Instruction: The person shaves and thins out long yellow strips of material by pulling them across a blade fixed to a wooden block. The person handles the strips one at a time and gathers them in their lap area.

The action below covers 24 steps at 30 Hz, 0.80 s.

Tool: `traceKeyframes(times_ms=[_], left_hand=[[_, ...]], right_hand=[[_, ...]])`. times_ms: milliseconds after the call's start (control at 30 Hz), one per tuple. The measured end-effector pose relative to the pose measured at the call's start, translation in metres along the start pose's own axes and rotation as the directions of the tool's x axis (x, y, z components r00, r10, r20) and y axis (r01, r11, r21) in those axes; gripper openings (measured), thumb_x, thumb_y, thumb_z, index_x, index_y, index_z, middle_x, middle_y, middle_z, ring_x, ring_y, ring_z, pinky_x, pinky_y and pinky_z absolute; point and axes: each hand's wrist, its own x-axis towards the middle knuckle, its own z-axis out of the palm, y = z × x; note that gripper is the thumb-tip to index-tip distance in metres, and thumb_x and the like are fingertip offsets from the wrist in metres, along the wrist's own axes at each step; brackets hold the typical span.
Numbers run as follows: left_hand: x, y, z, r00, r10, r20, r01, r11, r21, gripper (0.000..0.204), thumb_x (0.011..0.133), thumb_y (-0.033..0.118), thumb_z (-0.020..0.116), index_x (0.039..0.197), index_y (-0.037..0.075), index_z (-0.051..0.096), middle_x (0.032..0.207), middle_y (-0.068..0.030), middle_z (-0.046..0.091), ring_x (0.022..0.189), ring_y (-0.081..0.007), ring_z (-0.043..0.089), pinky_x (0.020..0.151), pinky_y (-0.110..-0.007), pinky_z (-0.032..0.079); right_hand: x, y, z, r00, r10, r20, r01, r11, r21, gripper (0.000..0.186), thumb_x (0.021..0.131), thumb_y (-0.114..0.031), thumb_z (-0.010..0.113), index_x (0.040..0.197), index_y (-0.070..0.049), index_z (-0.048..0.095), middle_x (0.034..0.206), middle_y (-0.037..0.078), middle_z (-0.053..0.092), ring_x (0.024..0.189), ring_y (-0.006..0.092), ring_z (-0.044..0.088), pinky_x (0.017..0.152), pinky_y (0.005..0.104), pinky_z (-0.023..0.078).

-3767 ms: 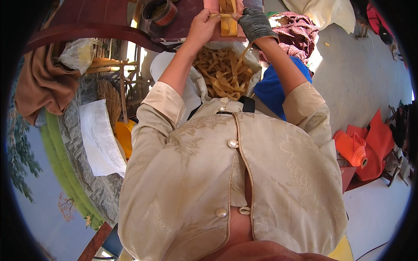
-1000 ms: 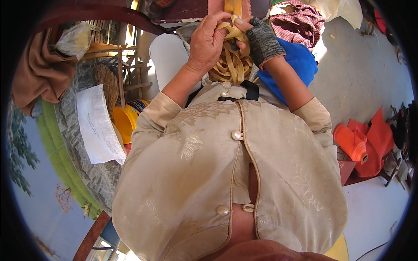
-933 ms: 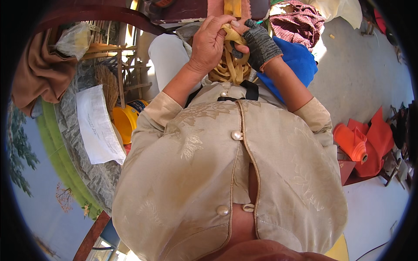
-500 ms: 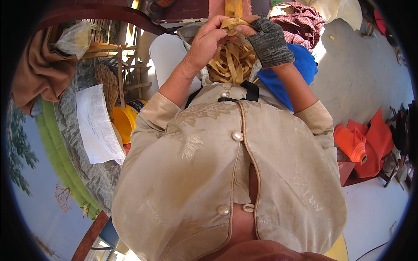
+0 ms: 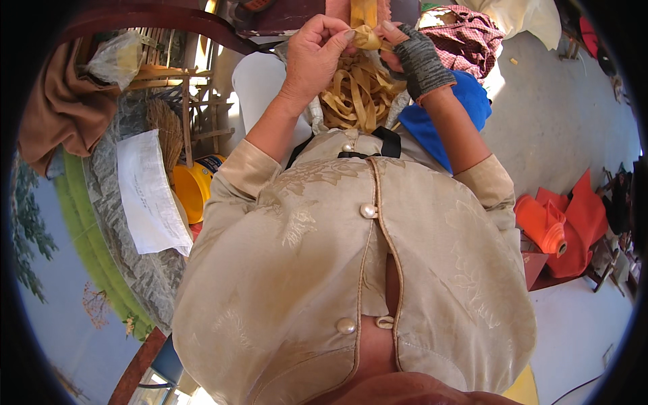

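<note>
1. Bare left hand [image 5: 312, 58]: thumb and fingertips pinched together on the bunched tan strip [image 5: 366, 39].
2. Gloved right hand [image 5: 416, 62]: just beside its right end; I can't tell whether those fingers grip it.
3. Strip sits between my hands, at the dark red table's [image 5: 287, 17] near edge, above the loose pile [image 5: 358, 98].
4. I'd judge it light, soft and bendable, best pinched at the folds.
5. Its bunched part runs roughly crosswise; the flat yellow band [image 5: 364, 12] beyond points away from me.
</note>
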Motion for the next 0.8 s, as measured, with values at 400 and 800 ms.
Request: traceKeyframes(times_ms=[400,800], left_hand=[[-0.004,0.019,0.004,0.948,0.18,0.262,-0.313,0.671,0.672,0.032,0.076,0.013,0.064,0.106,0.008,0.055,0.103,-0.0078,0.057,0.092,-0.0296,0.056,0.078,-0.034,0.046],[0.028,-0.037,-0.048,0.666,0.464,0.585,-0.704,0.129,0.699,0.019,0.067,0.02,0.061,0.08,0.011,0.05,0.075,-0.0035,0.048,0.07,-0.0216,0.05,0.066,-0.034,0.04]], right_hand=[[0.009,-0.001,-0.003,0.901,-0.36,0.241,0.43,0.679,-0.595,0.03,0.077,-0.033,0.064,0.088,-0.005,0.062,0.075,0.011,0.061,0.071,0.0242,0.059,0.068,0.0326,0.046],[-0.007,0.01,0.028,0.857,-0.429,0.287,0.513,0.764,-0.39,0.022,0.074,-0.021,0.065,0.089,-0.007,0.058,0.075,0.007,0.059,0.07,0.0172,0.058,0.07,0.0288,0.046]])
